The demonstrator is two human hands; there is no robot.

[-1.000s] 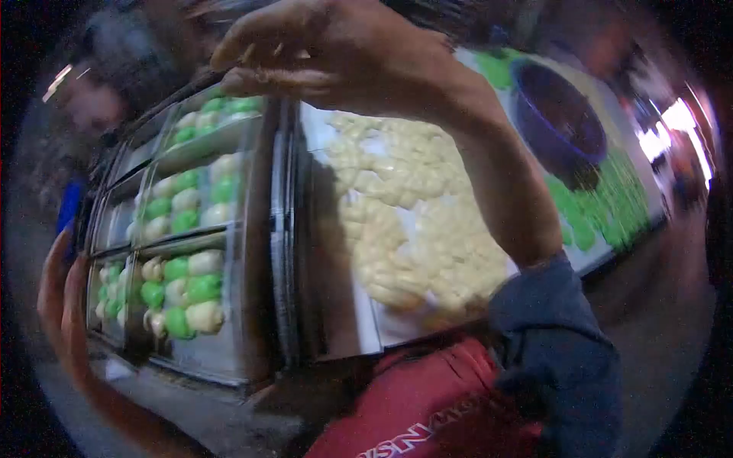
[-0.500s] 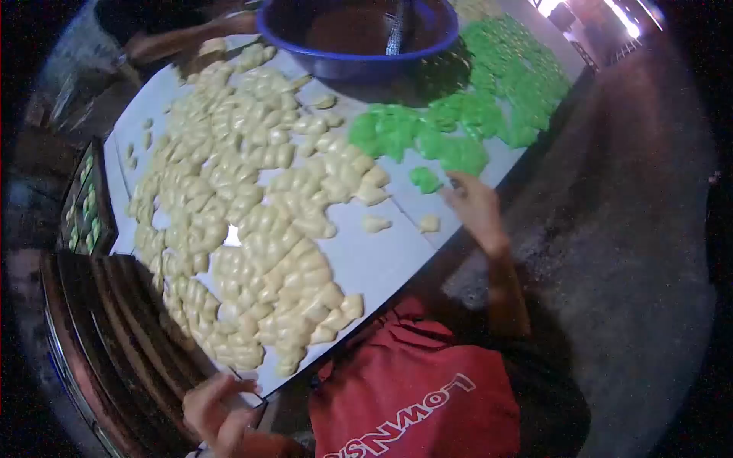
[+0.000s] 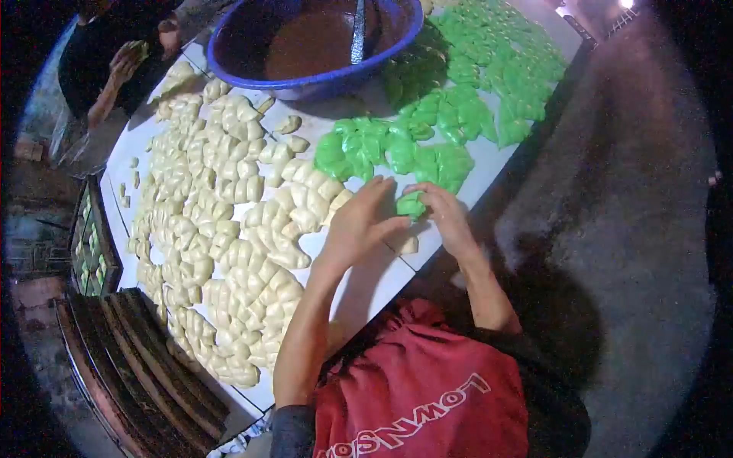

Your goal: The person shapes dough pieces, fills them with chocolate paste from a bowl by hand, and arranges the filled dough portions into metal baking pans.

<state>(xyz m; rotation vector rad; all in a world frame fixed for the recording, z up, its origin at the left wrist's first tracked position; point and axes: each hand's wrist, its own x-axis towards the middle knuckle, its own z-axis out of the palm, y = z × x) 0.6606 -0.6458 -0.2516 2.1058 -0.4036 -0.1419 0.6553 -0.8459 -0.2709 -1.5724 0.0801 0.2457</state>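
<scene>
A small lump of green dough (image 3: 411, 204) lies on the white table near its front edge, between my two hands. My right hand (image 3: 450, 223) has its fingertips closed on the lump's right side. To the left of it, my left hand (image 3: 359, 225) is open, thumb and fingers apart, reaching toward the lump. Just behind sits a spread of green dough pieces (image 3: 401, 149). Many pale cream dough pieces (image 3: 221, 221) cover the table to the left. One small cream piece (image 3: 409, 245) shows below the green lump, partly hidden by my left hand.
A large blue basin (image 3: 305, 82) of brown contents, with a metal utensil (image 3: 358, 34) in it, stands at the back. Dark stacked trays (image 3: 137, 366) are at the lower left. Across the table, another person's hand (image 3: 126, 61) is raised.
My left hand has come from the table's lower left corner to the green lump. My right hand has closed on the lump. The other person's hand has lifted off the table.
</scene>
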